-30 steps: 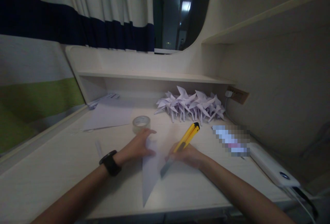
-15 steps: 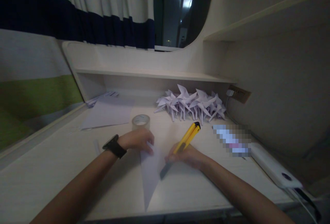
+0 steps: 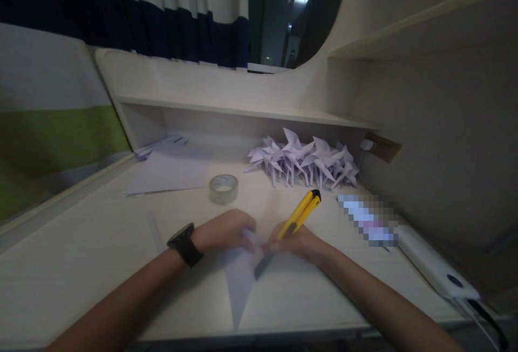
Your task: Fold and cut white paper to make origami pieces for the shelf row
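Note:
My right hand (image 3: 301, 245) grips a yellow utility knife (image 3: 298, 215); its blade end points down-left onto a folded white paper triangle (image 3: 239, 282) lying on the pale desk (image 3: 81, 265). My left hand (image 3: 226, 231), with a black watch on the wrist, pinches the top edge of that paper, fingers curled and almost touching my right hand. The paper's tip points toward the desk's front edge.
A roll of clear tape (image 3: 223, 188) sits behind my left hand. A pile of folded white paper pinwheels (image 3: 305, 162) lies under the back shelf. Loose sheets (image 3: 170, 171) lie at back left. A white power bank (image 3: 435, 268) with a cable rests at right.
My left hand has shifted right and curled its fingers on the paper's top edge, closing up to my right hand. The view has tilted slightly down.

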Demonstrator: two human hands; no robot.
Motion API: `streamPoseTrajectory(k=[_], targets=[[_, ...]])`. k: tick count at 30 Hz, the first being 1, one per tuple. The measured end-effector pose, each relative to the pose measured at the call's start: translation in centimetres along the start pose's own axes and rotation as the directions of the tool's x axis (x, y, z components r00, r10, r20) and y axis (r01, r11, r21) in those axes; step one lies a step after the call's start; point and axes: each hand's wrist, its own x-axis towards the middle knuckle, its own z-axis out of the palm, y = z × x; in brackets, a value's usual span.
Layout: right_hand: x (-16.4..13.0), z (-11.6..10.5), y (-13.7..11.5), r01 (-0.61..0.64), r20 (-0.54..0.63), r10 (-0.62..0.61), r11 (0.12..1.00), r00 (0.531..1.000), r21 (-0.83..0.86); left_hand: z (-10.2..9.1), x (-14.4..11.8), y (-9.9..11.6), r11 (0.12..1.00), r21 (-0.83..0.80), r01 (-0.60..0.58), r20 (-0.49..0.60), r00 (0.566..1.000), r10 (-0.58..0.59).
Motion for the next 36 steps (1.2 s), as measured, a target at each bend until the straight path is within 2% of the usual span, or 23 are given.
streamPoseTrajectory(k=[4, 6, 8, 11, 15, 20, 24, 26, 30, 36], targets=[[-0.1, 0.1, 0.0, 0.008, -0.017, -0.008, 1.000, 1.000, 0.022, 0.0, -0.1, -0.8, 0.993, -0.112, -0.035, 0.020, 0.999, 0.037], [0.0, 0.2, 0.0, 0.028, -0.044, -0.026, 0.999, 0.999, 0.039, 0.0, -0.2, -1.0, 0.994, -0.108, -0.034, -0.002, 0.999, 0.034], [0.1, 0.2, 0.1, 0.065, -0.121, -0.056, 0.996, 0.991, 0.065, 0.1, -0.2, -1.1, 0.996, -0.078, -0.037, -0.040, 0.999, 0.034], [0.4, 0.1, 0.2, 0.144, -0.282, -0.103, 0.981, 0.954, 0.130, 0.2, -0.2, -1.1, 0.997, -0.047, -0.065, -0.071, 0.996, 0.061], [0.7, -0.1, -0.1, 0.212, -0.426, -0.112, 0.957, 0.898, 0.196, 0.2, -0.1, -1.0, 0.990, -0.060, -0.131, -0.078, 0.989, 0.126], [0.8, -0.4, -0.3, 0.244, -0.544, -0.144, 0.963, 0.827, 0.116, 0.4, 0.1, -0.9, 0.979, -0.095, -0.181, -0.088, 0.981, 0.173], [0.6, -0.6, 0.1, 0.278, -0.544, -0.321, 0.947, 0.776, -0.161, 0.7, 0.2, -1.2, 0.975, -0.114, -0.193, -0.088, 0.979, 0.183], [0.4, -0.6, 0.3, 0.265, -0.507, -0.392, 0.914, 0.767, -0.306, 0.9, 0.3, -1.4, 0.975, -0.116, -0.190, -0.096, 0.979, 0.179], [0.1, -0.4, 0.1, 0.223, -0.386, -0.417, 0.862, 0.823, -0.456, 1.0, 0.3, -1.6, 0.976, -0.107, -0.191, -0.100, 0.978, 0.181], [-0.1, 0.0, -0.1, 0.206, -0.319, -0.382, 0.859, 0.867, -0.469, 0.7, 0.3, -1.3, 0.975, -0.113, -0.193, -0.114, 0.977, 0.180]])
